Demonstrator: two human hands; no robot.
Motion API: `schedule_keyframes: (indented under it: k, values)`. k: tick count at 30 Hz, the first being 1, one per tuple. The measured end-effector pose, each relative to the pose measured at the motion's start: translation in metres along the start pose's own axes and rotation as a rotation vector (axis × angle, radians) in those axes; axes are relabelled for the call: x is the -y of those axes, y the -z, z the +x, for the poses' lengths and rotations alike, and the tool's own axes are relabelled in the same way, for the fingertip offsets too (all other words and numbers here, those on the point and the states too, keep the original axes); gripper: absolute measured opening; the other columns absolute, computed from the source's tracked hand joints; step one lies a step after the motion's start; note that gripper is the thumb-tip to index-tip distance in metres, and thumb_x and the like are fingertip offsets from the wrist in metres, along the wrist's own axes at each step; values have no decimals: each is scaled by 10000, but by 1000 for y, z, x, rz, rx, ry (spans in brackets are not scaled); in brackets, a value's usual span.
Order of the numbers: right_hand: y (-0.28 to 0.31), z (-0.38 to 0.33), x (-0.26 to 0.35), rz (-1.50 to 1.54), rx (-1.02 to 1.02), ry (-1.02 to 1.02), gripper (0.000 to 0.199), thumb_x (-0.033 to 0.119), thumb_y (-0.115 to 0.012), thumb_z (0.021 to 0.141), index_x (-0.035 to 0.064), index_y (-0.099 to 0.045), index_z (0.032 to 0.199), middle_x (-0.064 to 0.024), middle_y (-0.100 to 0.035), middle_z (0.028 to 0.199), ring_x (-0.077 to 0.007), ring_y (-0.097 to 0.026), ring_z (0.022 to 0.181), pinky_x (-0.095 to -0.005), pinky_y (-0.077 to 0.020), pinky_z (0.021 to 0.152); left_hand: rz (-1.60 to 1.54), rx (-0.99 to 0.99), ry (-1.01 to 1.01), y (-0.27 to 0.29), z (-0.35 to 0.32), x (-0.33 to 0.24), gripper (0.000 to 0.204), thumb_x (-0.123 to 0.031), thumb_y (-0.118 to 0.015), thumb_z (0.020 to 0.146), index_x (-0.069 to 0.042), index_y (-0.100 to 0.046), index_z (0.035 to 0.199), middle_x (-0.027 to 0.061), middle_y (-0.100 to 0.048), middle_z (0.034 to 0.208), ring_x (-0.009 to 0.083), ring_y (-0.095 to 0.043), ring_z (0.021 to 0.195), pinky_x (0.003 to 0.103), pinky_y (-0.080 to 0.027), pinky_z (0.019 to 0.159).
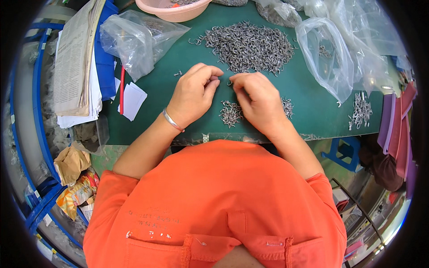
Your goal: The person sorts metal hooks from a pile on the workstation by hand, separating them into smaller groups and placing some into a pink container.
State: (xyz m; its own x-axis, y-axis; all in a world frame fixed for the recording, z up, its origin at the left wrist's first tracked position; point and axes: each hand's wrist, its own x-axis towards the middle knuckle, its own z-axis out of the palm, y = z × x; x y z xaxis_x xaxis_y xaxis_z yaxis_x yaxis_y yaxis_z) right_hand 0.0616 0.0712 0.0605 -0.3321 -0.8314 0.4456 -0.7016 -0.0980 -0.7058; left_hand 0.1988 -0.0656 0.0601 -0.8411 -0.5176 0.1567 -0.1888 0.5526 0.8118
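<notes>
A large heap of small grey curved metal pieces [248, 44] lies on the green tabletop [165, 85], just beyond my hands. My left hand [194, 94], with a silver bangle at the wrist, has its thumb and forefinger closed together; whatever is between them is too small to make out. My right hand [257, 98] is pinched, and a small curved metal piece [229, 83] shows at its fingertips. Below the right hand sits a smaller pile of such pieces [231, 114]. Another small pile [288, 107] is partly hidden behind the right wrist. A few loose pieces [178, 73] lie left of my left hand.
A pink basin [174, 12] and a clear plastic bag [134, 44] stand at the far left. Open plastic bags [326, 58] crowd the right, near a pile of pale metal parts [360, 111]. White paper slips [133, 100], a red pen-like stick [122, 91] and stacked papers [76, 62] lie left.
</notes>
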Motion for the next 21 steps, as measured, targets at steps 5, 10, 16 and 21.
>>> schedule_keyframes:
  k: [5, 10, 16, 21]
  values:
    - [-12, 1, -5, -151, 95, 67, 151, -55, -602, 764, 47, -558, 866, -92, -582, 878, -323, -563, 826, -431, -486, 742, 3, 8, 11, 0, 0, -1, 160, 34, -671, 885, 9, -686, 1042, 91, -651, 923, 155, -664, 747, 265, -530, 663]
    - [14, -11, 2, -159, 35, -5, 191, -87, -597, 787, 43, -592, 928, -128, -600, 933, -347, -584, 878, -428, -497, 781, -10, 23, 35, 2, -1, -1, 143, 37, -671, 883, 10, -693, 1022, 80, -646, 905, 136, -654, 740, 247, -517, 654]
    - [89, -41, -5, -152, -67, -415, 121, -77, -654, 856, -3, -604, 938, -127, -632, 882, -278, -627, 778, -340, -510, 704, 22, 57, -16, 2, 2, -1, 143, 43, -672, 879, 10, -692, 1016, 74, -642, 906, 137, -610, 704, 253, -498, 648]
    - [97, -54, -6, -69, -51, -536, 97, -61, -642, 893, -4, -625, 970, -121, -679, 906, -243, -662, 780, -321, -533, 712, 19, 92, -88, -5, 9, -3, 170, 49, -661, 882, 9, -684, 1045, 88, -638, 982, 156, -629, 770, 266, -507, 672]
